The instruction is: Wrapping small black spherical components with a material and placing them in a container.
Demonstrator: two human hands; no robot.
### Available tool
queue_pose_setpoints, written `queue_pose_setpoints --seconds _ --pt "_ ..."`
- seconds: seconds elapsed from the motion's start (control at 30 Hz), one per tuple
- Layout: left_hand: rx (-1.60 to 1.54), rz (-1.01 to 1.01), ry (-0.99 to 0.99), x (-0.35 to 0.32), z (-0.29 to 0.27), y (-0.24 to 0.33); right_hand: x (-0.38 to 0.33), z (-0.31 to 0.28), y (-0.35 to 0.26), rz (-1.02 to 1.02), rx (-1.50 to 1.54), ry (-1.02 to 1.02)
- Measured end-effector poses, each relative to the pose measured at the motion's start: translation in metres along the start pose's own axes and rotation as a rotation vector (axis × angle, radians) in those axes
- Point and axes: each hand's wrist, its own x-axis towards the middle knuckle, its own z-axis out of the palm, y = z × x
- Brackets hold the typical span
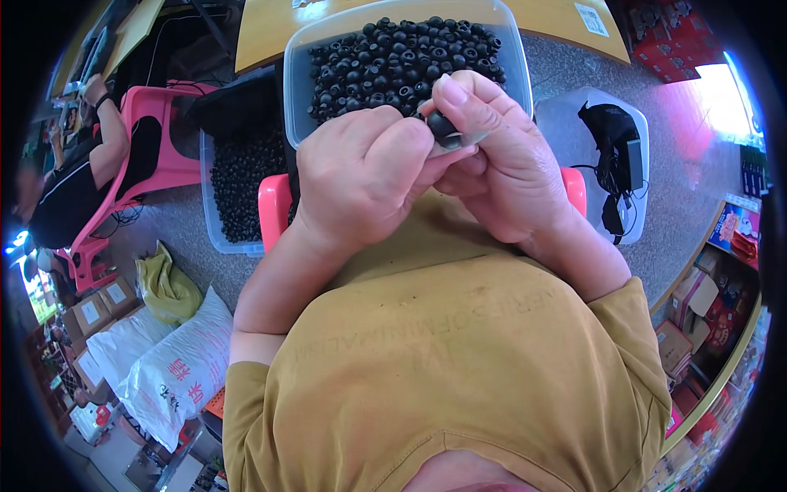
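Note:
In front of my chest, just over the near side of a clear plastic tub point(525, 82), my two hands meet. My right hand point(520, 168) pinches a black ball point(443, 123) between thumb and fingers. A thin, pale, translucent piece point(463, 144) shows right under the ball; what it is I cannot make out. My left hand point(357, 172) is closed beside it, its thumb and curled forefinger against the ball's left side. Whatever lies inside its fingers is hidden. Heaped in the tub are many black balls point(402, 61), some with a round hole showing.
A wooden table point(566, 20) stands beyond the tub. On the left, a second bin point(209, 184) holds small black pieces, and a person point(74, 180) sits on a pink chair point(164, 139). White sacks point(184, 369) lie nearby. A clear bin point(643, 164) with black items stands right.

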Motion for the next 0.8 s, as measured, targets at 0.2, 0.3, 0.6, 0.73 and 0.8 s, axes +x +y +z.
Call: queue_pose_setpoints --seconds 0.2,0.3,0.6,0.73,0.8 --pt "-0.046 0.006 0.055 0.003 -0.006 -0.002 -0.003 0.002 -0.001 0.016 0.038 -0.070" --pt "-0.052 -0.033 0.061 0.004 -0.003 -0.001 -0.003 0.002 0.000 0.011 0.033 -0.073" --pt "-0.077 -0.092 -0.030 0.001 0.001 -0.003 0.002 -0.001 0.000 0.064 0.050 0.018" --pt "-0.022 -0.180 -0.020 0.004 -0.004 -0.009 0.012 -0.006 -0.006 0.085 0.199 0.042" --pt "-0.013 -0.212 -0.007 0.009 -0.007 -0.012 0.017 -0.012 -0.009 0.094 0.243 -0.009"
